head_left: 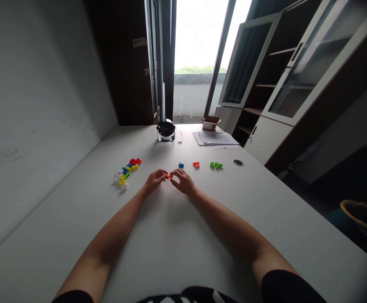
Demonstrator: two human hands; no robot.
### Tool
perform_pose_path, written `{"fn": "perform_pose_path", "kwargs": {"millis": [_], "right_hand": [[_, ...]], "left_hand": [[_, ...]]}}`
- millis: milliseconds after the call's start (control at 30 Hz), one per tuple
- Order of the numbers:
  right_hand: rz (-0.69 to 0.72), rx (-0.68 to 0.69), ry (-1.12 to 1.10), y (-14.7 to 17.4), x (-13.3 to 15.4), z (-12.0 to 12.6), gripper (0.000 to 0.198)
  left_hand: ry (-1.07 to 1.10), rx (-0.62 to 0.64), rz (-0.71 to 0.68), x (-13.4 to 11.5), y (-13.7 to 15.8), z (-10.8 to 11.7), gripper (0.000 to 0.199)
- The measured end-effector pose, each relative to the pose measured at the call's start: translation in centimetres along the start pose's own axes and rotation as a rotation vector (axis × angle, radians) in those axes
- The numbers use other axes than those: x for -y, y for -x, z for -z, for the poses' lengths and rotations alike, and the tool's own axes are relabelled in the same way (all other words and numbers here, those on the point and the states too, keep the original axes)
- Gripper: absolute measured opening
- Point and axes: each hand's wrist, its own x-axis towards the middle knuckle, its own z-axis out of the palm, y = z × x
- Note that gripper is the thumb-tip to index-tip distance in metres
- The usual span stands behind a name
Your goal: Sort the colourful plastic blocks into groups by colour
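A small orange plastic piece (169, 176) is pinched between my two hands over the middle of the white table. My left hand (154, 181) closes its fingertips on one side of it. From the other side my right hand (183, 182) grips it with thumb and fingers. Just beyond my right fingers lies a blue piece (181, 165). Farther right are an orange-red piece (196, 165) and some green pieces (216, 165). Left of my hands is a loose cluster of several pieces, with red ones (135, 161), yellow ones (122, 182) and white ones (125, 187).
At the back of the white table (170, 252) stands a round black device (166, 129), a thin dark cord (180, 138) beside it. Papers (216, 138) and an open cardboard box (211, 123) are at the back right. A round cable hole (238, 163) sits near the right edge.
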Motion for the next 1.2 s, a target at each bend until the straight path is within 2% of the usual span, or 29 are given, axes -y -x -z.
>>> {"fn": "perform_pose_path", "kwargs": {"millis": [167,600,700,833,933,1067,1200], "right_hand": [[0.027,0.013,0.032,0.0,0.2,0.3,0.021],[-0.014,-0.013,0.051,0.1,-0.1,0.2,0.021],[-0.055,-0.063,0.086,-0.3,-1.0,0.6,0.02],[-0.221,-0.246,0.175,-0.6,-4.1,2.5,0.021],[-0.453,-0.348,0.314,0.1,-7.4,4.6,0.024],[-0.732,-0.307,0.49,1.9,-10.7,6.3,0.026],[-0.834,-0.23,0.561,2.7,-12.0,6.0,0.025]], "left_hand": [[0.029,0.014,0.002,0.0,-0.1,0.0,0.032],[0.074,-0.008,0.039,0.2,-0.1,0.1,0.034],[0.062,-0.043,0.038,0.3,-0.2,0.1,0.034],[0.012,-0.043,0.065,0.5,-0.3,0.2,0.032],[-0.017,-0.023,0.075,0.7,-0.3,0.2,0.03],[-0.029,-0.008,0.07,1.0,-0.4,0.2,0.028],[-0.037,0.003,0.064,1.1,-0.4,0.2,0.028]]}}
